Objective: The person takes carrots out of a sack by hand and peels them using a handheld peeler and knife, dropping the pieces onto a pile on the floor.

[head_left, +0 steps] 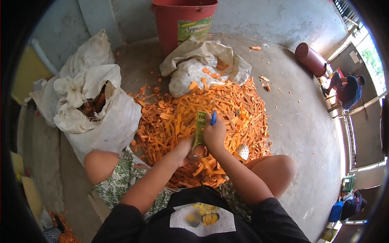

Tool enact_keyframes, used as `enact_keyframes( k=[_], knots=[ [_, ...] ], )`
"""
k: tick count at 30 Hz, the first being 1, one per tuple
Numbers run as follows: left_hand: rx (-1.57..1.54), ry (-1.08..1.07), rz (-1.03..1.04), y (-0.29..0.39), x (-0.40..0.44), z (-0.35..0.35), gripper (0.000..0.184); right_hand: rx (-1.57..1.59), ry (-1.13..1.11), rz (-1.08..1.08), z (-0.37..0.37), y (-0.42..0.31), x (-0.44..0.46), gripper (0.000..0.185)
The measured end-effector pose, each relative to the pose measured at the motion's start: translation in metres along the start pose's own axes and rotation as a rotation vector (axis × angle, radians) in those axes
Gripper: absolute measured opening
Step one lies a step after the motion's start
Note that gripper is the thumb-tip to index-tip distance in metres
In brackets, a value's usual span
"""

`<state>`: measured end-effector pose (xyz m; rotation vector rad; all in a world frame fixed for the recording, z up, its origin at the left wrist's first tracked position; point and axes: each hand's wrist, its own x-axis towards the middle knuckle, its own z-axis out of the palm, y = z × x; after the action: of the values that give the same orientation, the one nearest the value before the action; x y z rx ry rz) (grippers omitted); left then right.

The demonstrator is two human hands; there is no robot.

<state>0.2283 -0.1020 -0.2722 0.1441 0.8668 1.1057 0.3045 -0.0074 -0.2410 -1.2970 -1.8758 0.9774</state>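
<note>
A large heap of orange cut pieces (243,103) lies on the floor between the person's bent legs. Over its middle, my right hand (214,133) is closed around something with a blue handle (213,118). My left hand (185,150) is closed just to the left, at the lower end of a green strip with dark marks (200,126). Below that strip, between the two hands, sits a round brownish piece (199,150); which hand grips it is not clear. A white perforated object (243,151) rests on the heap right of my right hand.
White sacks (109,121) stand at the left, one torn open over dark roots. Behind the heap are a crumpled sack (194,65) and a red bin (166,28). A dark red barrel (311,60) lies at the right, near two other people.
</note>
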Motion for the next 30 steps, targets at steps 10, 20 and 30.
enact_keyframes(
  k=[10, 20, 30],
  knots=[
    [-0.108, 0.216, 0.081, 0.006, -0.001, 0.009, 0.040, 0.081, -0.028, 0.178, 0.010, 0.020, 0.011, 0.029],
    [-0.215, 0.048, 0.057, 0.012, -0.023, 0.008, 0.043, 0.425, 0.123, 0.469, -0.022, 0.034, 0.052, 0.031],
    [-0.458, -0.034, -0.044, -0.006, -0.001, 0.007, 0.034, 0.248, -0.050, 0.102, -0.005, -0.005, -0.003, 0.031]
  ],
)
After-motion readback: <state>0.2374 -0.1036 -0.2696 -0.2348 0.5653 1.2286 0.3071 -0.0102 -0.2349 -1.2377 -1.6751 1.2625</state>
